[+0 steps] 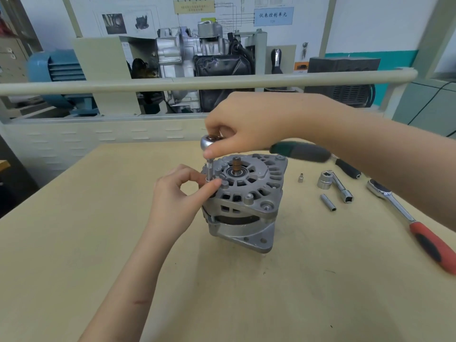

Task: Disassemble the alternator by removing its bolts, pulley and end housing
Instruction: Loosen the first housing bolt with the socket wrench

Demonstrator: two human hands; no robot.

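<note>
A grey alternator [246, 201] stands on the wooden table [98, 243] with its shaft [237, 165] pointing up and no pulley on it. A small ratchet with a green and black handle [299, 151] sits upright over the housing's left rim, its slim socket [209, 170] down on a bolt there. My right hand [246, 119] grips the ratchet's chrome head [208, 141] from above. My left hand [177, 193] pinches the lower end of the socket between thumb and forefinger, beside the housing. Another bolt head [266, 207] shows on the near right ear.
To the right lie a large socket [325, 180], an extension bar [341, 190], a slim socket [328, 202], a tiny adapter [300, 178], a black-handled tool [348, 169] and a red-handled ratchet [414, 223]. A cream rail [148, 85] and engine display stand beyond the table.
</note>
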